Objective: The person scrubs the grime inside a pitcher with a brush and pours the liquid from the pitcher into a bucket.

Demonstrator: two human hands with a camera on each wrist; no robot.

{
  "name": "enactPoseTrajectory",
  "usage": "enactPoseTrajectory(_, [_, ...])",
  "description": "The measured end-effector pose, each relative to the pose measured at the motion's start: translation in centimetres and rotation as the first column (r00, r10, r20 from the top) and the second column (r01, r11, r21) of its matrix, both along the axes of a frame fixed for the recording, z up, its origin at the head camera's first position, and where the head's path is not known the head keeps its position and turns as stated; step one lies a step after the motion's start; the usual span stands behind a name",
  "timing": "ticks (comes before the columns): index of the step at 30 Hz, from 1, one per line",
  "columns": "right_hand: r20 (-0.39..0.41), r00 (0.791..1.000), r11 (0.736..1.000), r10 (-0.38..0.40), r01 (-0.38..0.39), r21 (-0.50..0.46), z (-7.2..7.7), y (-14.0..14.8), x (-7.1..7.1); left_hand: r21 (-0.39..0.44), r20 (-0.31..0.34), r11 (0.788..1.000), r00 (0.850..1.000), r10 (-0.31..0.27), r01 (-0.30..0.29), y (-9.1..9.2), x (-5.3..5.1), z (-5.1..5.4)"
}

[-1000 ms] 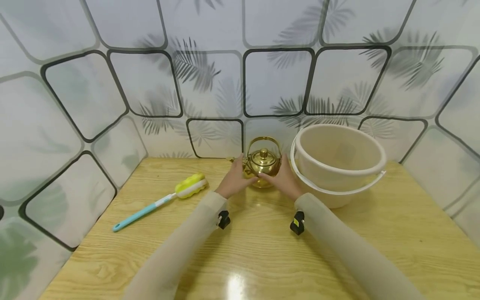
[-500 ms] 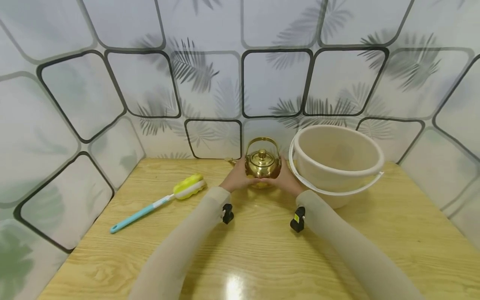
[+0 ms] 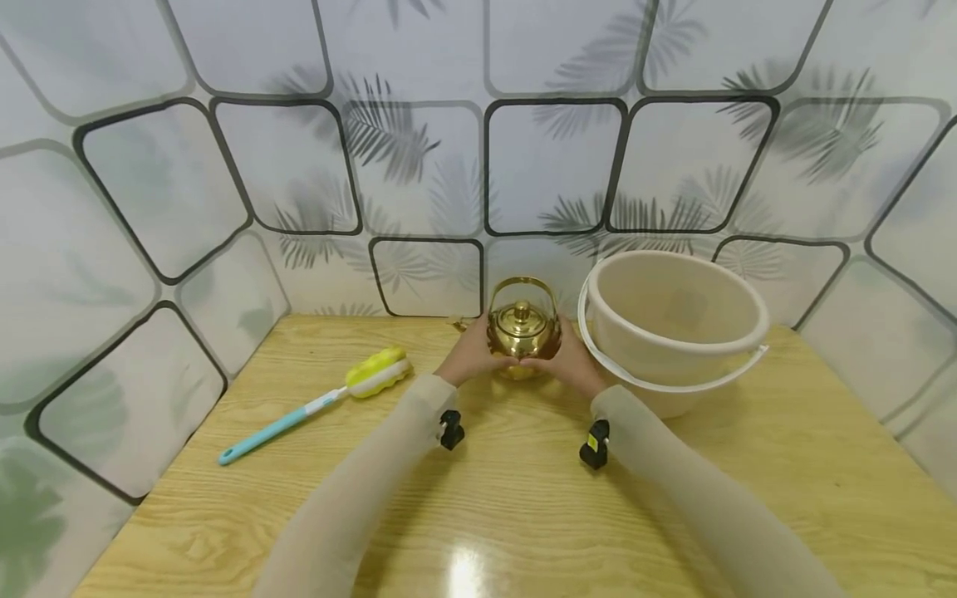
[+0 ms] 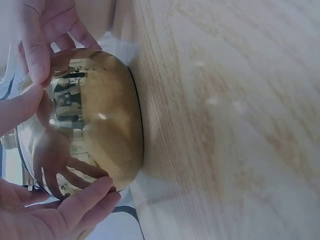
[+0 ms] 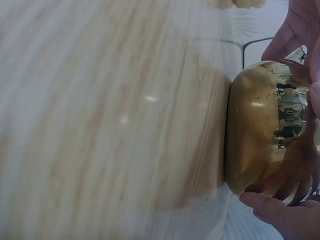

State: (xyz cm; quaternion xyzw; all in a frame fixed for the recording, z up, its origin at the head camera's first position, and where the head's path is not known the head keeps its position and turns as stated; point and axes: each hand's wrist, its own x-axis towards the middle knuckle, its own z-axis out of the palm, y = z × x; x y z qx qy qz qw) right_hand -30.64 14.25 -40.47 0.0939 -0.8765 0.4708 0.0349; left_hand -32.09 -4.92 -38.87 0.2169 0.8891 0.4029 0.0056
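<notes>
A shiny brass kettle [image 3: 521, 336] stands upright on the wooden table, its arched handle raised and its lid on. Its spout points left, partly behind my left hand [image 3: 472, 353], which holds the left side of the body with curled fingers. On the opposite side my right hand [image 3: 568, 357] holds the body the same way. Both thumbs come together across the front of the kettle. In the left wrist view the kettle's base [image 4: 135, 125] rests against the tabletop, and fingers [image 4: 87, 200] wrap its side. The right wrist view has fingertips [image 5: 255, 200] touching the kettle's lower body.
A pale bucket [image 3: 673, 365] with a white handle stands close to the right of the kettle. To the left lies a bottle brush [image 3: 377, 372] with a yellow-and-white head and blue handle. A patterned wall covering [image 3: 553, 166] rises behind the table [image 3: 516, 515].
My hands have closed in around the kettle's body, and my thumbs have slid lower until they meet in front. The kettle has shifted very slightly toward me. Bucket and brush stay put.
</notes>
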Motion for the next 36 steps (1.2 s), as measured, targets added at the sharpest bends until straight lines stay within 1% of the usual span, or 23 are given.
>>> enactPoseTrajectory(3, [0.002,1.000,1.000,-0.009,0.009,0.011,0.2,-0.2,0.4,0.008,-0.007,1.000,1.000,0.003,-0.003,-0.2,0.4,0.1])
enactPoseTrajectory(6, [-0.004,1.000,1.000,-0.011,0.011,0.008,0.4,-0.3,0.6,0.000,-0.006,1.000,1.000,0.022,-0.022,-0.4,0.9,0.6])
enactPoseTrajectory(9, [-0.019,1.000,1.000,-0.015,0.016,0.019,0.6,-0.4,1.0,0.001,-0.016,1.000,0.999,0.029,-0.029,-0.5,1.5,1.1])
enactPoseTrajectory(14, [-0.059,0.998,0.999,-0.014,0.016,0.037,0.7,-0.5,2.2,0.007,-0.042,1.000,0.999,0.031,-0.030,-0.9,2.9,1.7])
enactPoseTrajectory(20, [-0.065,0.998,0.999,0.024,-0.025,-0.019,1.0,-0.8,4.8,-0.013,-0.058,0.999,0.997,0.050,-0.050,-1.2,5.7,2.1])
enactPoseTrajectory(23, [-0.077,0.996,0.999,0.036,-0.037,-0.017,1.3,-0.8,6.3,-0.020,-0.059,0.998,0.996,0.061,-0.062,-1.1,7.3,2.2])
enactPoseTrajectory(26, [-0.082,0.996,0.999,0.032,-0.030,0.027,1.6,-0.7,7.8,-0.019,-0.056,0.998,0.996,0.064,-0.065,-1.1,8.9,2.2])
enactPoseTrajectory(30, [-0.081,0.997,0.995,0.004,0.004,0.102,1.8,-0.6,9.8,0.001,-0.053,0.998,0.997,0.063,-0.063,-1.1,10.7,2.2])
enactPoseTrajectory(32, [-0.082,0.997,0.991,-0.009,0.020,0.130,1.7,-0.6,10.6,0.010,-0.052,0.998,0.997,0.064,-0.063,-1.1,11.5,2.0])
enactPoseTrajectory(34, [-0.077,0.997,0.988,-0.026,0.037,0.151,1.6,-0.7,11.3,0.011,-0.038,0.998,0.997,0.067,-0.066,-1.1,12.2,1.7])
enactPoseTrajectory(36, [-0.076,0.997,0.987,-0.031,0.043,0.156,1.3,-0.7,11.8,0.007,-0.025,0.998,0.998,0.066,-0.066,-1.2,12.8,1.5])
